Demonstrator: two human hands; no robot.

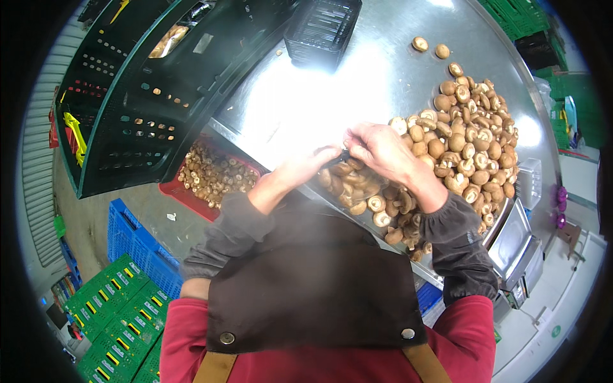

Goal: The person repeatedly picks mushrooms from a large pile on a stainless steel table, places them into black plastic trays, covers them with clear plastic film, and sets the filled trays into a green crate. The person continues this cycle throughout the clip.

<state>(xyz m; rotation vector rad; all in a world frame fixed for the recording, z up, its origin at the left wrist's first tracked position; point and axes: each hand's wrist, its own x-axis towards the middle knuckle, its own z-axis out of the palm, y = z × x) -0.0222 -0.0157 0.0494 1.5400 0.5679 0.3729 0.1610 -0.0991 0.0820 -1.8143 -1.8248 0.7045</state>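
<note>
A large heap of brown-capped mushrooms (469, 139) lies on the steel table (383, 91). My left hand (309, 165) is at the table's near edge, its fingers on the rim of a dark tray (337, 160) that is mostly hidden. My right hand (378, 146) is beside it, thumb and index finger pinched together above the tray; whether something thin is between them is too glary to tell. Just below my hands, mushrooms (352, 184) lie under what looks like clear film. More loose mushrooms (402, 215) spread along the near edge, by my right forearm.
Stacked black plastic trays (323, 33) stand at the table's far side. A dark green crate (158, 95) is at the left, above a red crate (191, 196) of small mushrooms. A scale (515, 244) and clear containers (529, 184) sit at the right. Green crates (119, 306) stand lower left beside a blue pallet (139, 249).
</note>
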